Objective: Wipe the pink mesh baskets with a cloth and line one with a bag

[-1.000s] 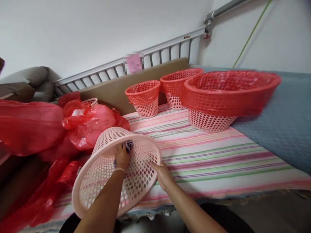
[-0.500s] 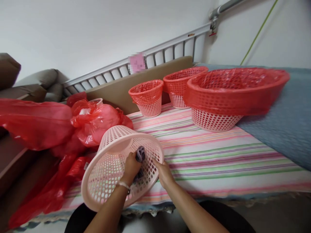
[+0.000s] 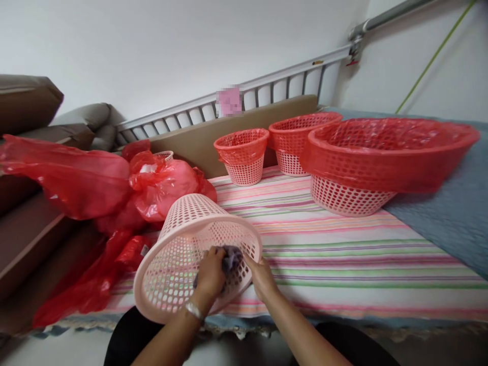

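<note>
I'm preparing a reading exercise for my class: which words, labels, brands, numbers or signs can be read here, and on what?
No text can be read.
White tag on the red plastic: too small to read.
Brownish mark on the radiator: too small to tell.
Pink patch by the radiator: pixelated, unreadable.
Tipped pink basket and cloth: no lettering visible.

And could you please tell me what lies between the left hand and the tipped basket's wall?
The head view shows a purplish cloth between the left hand and the tipped basket.
</note>
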Motion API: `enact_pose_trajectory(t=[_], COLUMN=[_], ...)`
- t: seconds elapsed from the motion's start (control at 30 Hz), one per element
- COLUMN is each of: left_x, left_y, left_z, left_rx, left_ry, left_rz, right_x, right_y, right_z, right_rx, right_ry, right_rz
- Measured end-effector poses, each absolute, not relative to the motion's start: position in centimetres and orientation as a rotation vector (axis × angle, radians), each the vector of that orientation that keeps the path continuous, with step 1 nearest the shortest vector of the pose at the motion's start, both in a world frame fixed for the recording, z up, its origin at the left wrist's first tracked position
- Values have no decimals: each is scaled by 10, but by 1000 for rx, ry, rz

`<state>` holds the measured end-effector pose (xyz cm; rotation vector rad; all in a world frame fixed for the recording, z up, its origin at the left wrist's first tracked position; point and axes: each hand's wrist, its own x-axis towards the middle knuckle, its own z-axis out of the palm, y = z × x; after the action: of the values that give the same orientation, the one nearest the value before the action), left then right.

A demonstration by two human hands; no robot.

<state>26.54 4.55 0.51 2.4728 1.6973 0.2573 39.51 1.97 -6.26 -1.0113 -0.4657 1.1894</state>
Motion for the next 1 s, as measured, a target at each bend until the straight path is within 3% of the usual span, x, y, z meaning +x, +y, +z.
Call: enact_pose_trajectory(t=[0.2, 0.47, 1.0], left_x=[263, 261, 259], left_y=[128, 159, 21], left_z=[5, -8, 5], left_rx=[2300, 2273, 2595], left_ry=[2121, 2099, 1514], left_rz=[286, 144, 71], right_x=[390, 392, 416], right_y=[15, 22, 20], right_z=[-69, -68, -37], right_rx=[-1065, -937, -1067], right_ry=[-503, -383, -617], right_rz=[1233, 1288, 1154])
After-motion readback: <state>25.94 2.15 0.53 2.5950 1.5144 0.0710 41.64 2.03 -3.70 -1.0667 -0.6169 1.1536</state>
